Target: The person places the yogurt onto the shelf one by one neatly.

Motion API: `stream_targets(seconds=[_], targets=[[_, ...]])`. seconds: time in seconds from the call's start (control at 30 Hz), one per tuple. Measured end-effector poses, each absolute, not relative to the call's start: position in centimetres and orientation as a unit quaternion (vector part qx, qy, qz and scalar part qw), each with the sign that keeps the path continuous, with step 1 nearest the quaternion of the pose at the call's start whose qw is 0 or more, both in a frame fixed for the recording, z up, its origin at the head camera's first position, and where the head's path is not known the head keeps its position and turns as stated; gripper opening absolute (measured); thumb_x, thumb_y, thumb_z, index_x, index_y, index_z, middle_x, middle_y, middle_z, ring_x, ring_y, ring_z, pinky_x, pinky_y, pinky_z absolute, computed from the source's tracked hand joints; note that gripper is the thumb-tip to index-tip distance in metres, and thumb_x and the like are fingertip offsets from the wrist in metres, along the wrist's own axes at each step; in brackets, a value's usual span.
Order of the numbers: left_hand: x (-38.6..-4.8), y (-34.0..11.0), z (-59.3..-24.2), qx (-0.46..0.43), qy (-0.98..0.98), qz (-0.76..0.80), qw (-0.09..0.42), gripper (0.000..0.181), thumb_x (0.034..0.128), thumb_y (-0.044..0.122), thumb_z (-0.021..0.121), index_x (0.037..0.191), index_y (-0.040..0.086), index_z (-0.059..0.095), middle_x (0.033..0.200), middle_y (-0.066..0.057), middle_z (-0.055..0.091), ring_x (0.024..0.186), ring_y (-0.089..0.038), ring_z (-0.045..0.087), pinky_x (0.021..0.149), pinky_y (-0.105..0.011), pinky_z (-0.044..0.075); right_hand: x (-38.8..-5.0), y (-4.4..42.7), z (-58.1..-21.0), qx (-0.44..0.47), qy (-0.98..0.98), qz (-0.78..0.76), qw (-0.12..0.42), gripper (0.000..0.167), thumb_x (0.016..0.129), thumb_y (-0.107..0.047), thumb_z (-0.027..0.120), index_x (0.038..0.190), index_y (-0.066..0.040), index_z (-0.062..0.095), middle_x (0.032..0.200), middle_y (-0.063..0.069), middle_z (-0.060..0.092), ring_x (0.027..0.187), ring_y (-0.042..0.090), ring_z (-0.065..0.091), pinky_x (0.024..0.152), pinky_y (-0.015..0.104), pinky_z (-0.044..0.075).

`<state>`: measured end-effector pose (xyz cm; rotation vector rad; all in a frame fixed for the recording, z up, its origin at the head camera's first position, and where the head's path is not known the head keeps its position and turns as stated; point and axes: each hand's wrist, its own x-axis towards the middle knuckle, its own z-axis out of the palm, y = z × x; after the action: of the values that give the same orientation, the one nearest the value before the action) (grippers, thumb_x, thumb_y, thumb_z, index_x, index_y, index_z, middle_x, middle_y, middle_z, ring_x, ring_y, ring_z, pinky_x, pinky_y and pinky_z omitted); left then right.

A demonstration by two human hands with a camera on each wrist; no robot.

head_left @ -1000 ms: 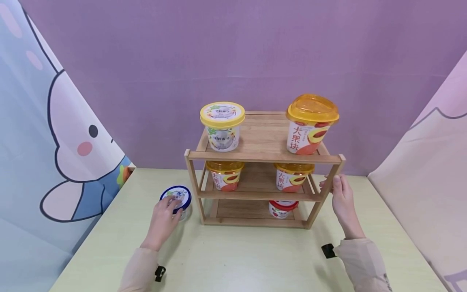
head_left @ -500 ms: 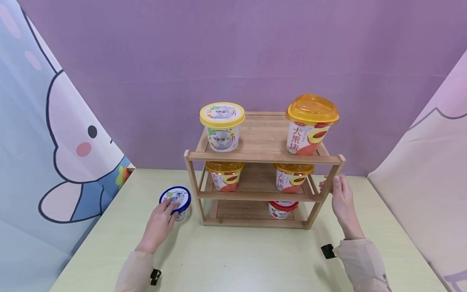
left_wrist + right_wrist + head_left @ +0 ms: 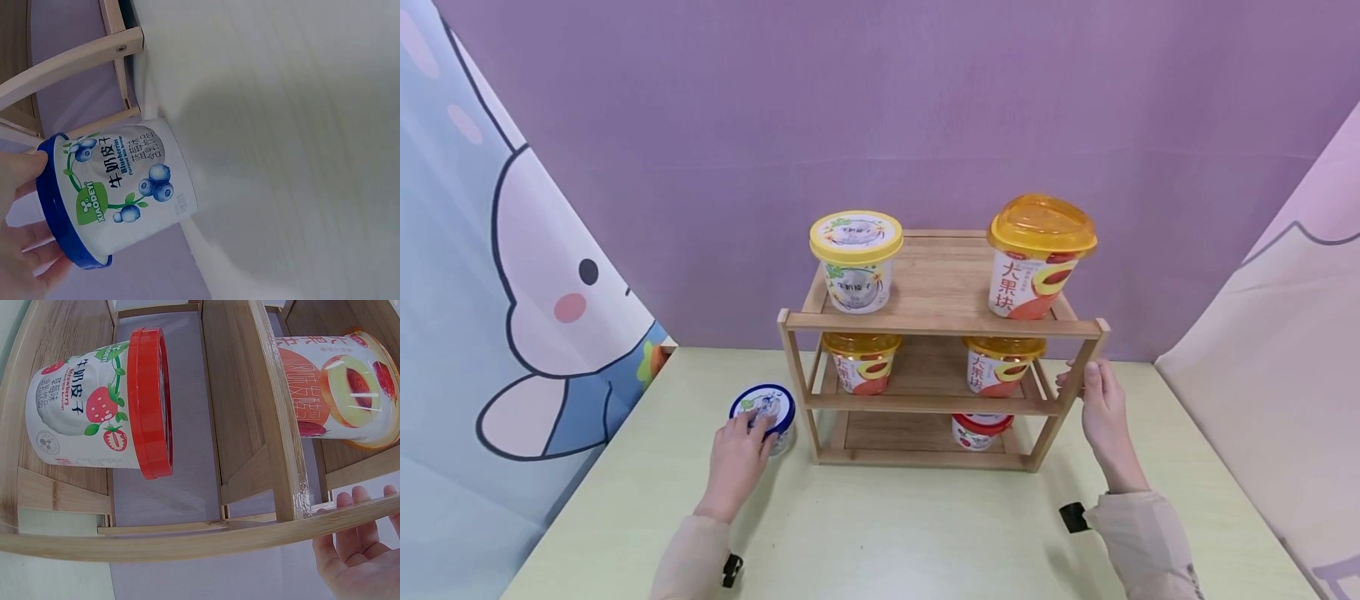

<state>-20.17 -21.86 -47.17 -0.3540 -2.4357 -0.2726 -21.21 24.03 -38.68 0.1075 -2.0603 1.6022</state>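
My left hand (image 3: 737, 458) holds a white cup with a blue lid (image 3: 765, 410) on the table, left of the wooden rack. In the left wrist view, thumb and fingers lie round the lid's rim, and blueberries are printed on the cup (image 3: 134, 181). My right hand (image 3: 1105, 408) grips the right post of the three-tier wooden rack (image 3: 947, 323), its fingers partly hidden behind the wood. In the right wrist view, those fingers (image 3: 347, 540) show behind a rail. A red-lidded strawberry cup (image 3: 94, 406) stands on the rack's bottom tier.
On the top tier stand a yellow-lidded cup (image 3: 856, 262) and an orange-lidded cup (image 3: 1037, 258). Two more orange-lidded cups, left (image 3: 862, 367) and right (image 3: 1000, 367), sit on the middle tier. A purple cloth (image 3: 737, 167) hangs behind the table (image 3: 880, 533).
My left hand drew back slightly to the left, then moved forward and right over the blue lid. The cup shifted a little to the right. My right hand stayed on the post.
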Motion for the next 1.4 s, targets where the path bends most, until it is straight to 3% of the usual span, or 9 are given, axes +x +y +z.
stream_targets(seconds=[0.6, 0.87, 1.0, 1.2, 1.4], targets=[[-20.2, -21.5, -47.4, -0.099, -0.947, -0.096, 0.291, 0.028, 0.0779, 0.020, 0.067, 0.099, 0.003, 0.061, 0.099, -0.024, 0.055, 0.092, -0.037, 0.049, 0.073, -0.047, 0.038, -21.1, 24.0, -38.6, 0.042, -0.766, 0.587, 0.259, 0.020, 0.098, -0.020, 0.027, 0.093, -0.023, 0.047, 0.076, -0.012, 0.057, 0.075, 0.000, 0.056, 0.072, 0.011, 0.041], [-20.2, -21.5, -47.4, -0.106, -0.918, -0.166, 0.344, 0.028, 0.0700, 0.012, 0.071, 0.092, -0.002, 0.061, 0.100, -0.029, 0.052, 0.091, -0.043, 0.048, 0.076, -0.052, 0.036, -21.1, 24.0, -38.6, 0.049, -0.768, 0.582, 0.262, 0.020, 0.098, -0.022, 0.027, 0.094, -0.021, 0.046, 0.076, -0.013, 0.057, 0.075, 0.000, 0.056, 0.072, 0.011, 0.041], [-20.2, -21.9, -47.5, -0.094, -0.907, -0.207, 0.354, 0.038, 0.0672, 0.012, 0.074, 0.098, -0.006, 0.058, 0.109, -0.035, 0.045, 0.098, -0.048, 0.043, 0.081, -0.057, 0.032, -21.1, 24.0, -38.5, 0.048, -0.769, 0.582, 0.261, 0.020, 0.098, -0.022, 0.027, 0.094, -0.021, 0.046, 0.076, -0.013, 0.056, 0.075, 0.000, 0.056, 0.072, 0.011, 0.041], [-20.4, -22.3, -47.6, -0.051, -0.922, -0.257, 0.286, 0.062, 0.0668, 0.018, 0.077, 0.115, -0.007, 0.047, 0.125, -0.038, 0.030, 0.109, -0.052, 0.034, 0.087, -0.061, 0.029, -21.1, 24.0, -38.5, 0.047, -0.766, 0.587, 0.258, 0.020, 0.098, -0.023, 0.027, 0.094, -0.021, 0.046, 0.078, -0.011, 0.056, 0.076, 0.001, 0.056, 0.073, 0.011, 0.041], [-20.8, -22.5, -48.0, -0.006, -0.920, -0.331, 0.211, 0.072, 0.0677, 0.020, 0.076, 0.123, -0.005, 0.038, 0.133, -0.036, 0.015, 0.116, -0.055, 0.024, 0.089, -0.064, 0.026, -21.1, 24.0, -38.6, 0.048, -0.765, 0.589, 0.258, 0.020, 0.098, -0.022, 0.027, 0.094, -0.021, 0.047, 0.077, -0.011, 0.057, 0.075, 0.001, 0.056, 0.072, 0.011, 0.042]])
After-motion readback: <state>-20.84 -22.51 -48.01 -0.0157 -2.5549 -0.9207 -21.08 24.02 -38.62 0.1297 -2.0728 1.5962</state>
